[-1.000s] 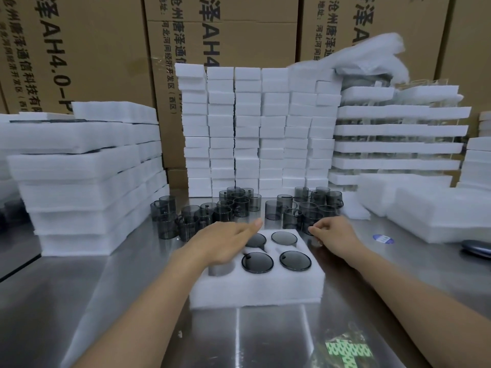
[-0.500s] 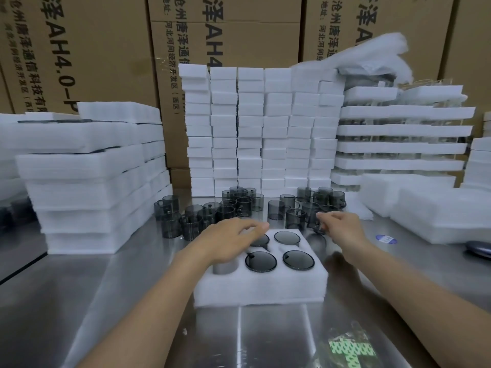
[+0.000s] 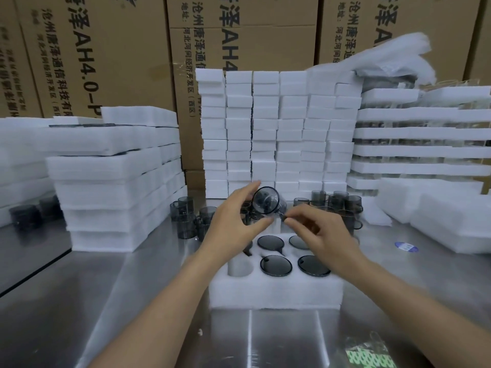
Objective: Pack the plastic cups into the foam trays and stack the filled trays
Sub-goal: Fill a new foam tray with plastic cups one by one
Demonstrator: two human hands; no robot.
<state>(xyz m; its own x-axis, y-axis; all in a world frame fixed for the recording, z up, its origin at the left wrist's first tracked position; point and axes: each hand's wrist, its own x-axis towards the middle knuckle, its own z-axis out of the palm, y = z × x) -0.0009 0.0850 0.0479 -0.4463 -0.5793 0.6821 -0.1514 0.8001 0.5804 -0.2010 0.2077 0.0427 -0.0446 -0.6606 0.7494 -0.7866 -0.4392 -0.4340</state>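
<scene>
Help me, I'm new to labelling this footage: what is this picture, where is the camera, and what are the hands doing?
No machine here: a person works with two bare hands, and the one camera sits on their head, looking forward and down. The left hand curls finger and thumb round a smoky plastic cup while the right hand pinches its handle; that shared grip holds it up near a white foam tray on a steel table. Four cups sit in the tray; its front-left hole is empty. Loose cups stand behind, with foam stacks and cardboard boxes beyond.
</scene>
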